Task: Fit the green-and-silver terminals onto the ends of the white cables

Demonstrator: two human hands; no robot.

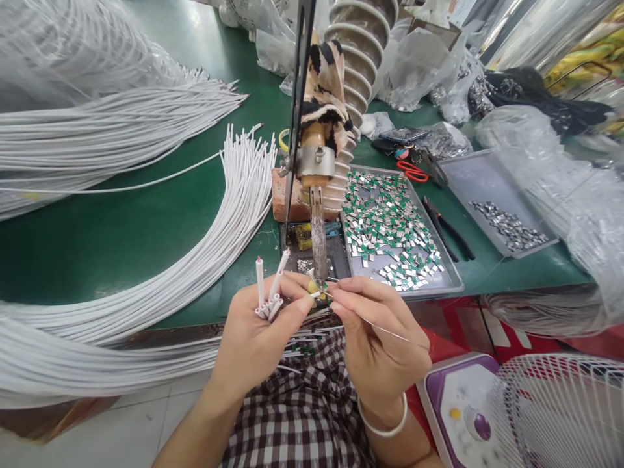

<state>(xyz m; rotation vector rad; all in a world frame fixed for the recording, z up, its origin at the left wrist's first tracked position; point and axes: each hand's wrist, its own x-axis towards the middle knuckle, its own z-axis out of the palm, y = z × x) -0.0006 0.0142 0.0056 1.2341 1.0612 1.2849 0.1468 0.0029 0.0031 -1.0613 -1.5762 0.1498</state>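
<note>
Pinching a small connector piece point(318, 290) under the soldering iron tip point(320, 263), left hand point(258, 331) also clutching a bunch of white cable ends point(268, 296), right hand point(375, 338) feeding thin solder wire point(385, 330). Probably best holding steady, touching briefly, keeping fingertips clear of the hot tip beside the parts tray point(453, 283).

Cables point(146, 123): white. Table point(121, 227): green. Trays point(453, 279): grey; chips point(390, 227) in the near tray: silver and green. Scissors point(412, 171): red handles. Cloth point(324, 84) on the iron: tan with black patches. Garment point(302, 403): dark-and-white check. Bangle point(385, 426): white.
</note>
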